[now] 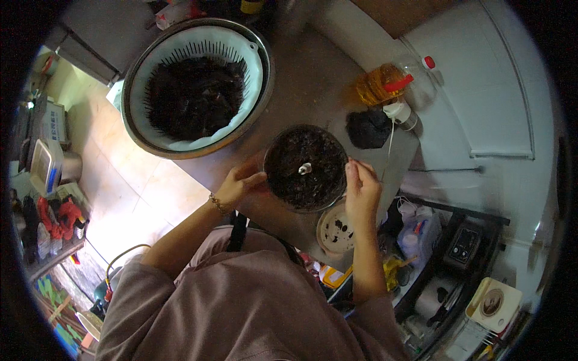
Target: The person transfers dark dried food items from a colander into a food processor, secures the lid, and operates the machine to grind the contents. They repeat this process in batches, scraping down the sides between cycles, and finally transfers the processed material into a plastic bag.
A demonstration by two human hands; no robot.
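Note:
Both hands hold a round chopper bowl (316,210) full of dark, finely chopped food (293,192). A pale blade shaft (305,168) stands up from the middle of it. My left hand (241,182), with a bracelet at the wrist, grips the bowl's left side, thumb by the rim. At the right edge, my right hand (362,187) has its fingers closed on the rim. Just below the bowl lies a round, light-coloured lid (323,238) with dark scraps stuck to it, partly hidden by my right arm.
A large metal basin (269,85) holds a white slotted colander (255,67) of dark, wet-looking food (196,97). Rightward are a black object (368,129), a white-and-silver chopper motor unit (402,113) with its cord, and an oil bottle (377,85). A gas stove (463,243) stands lower right.

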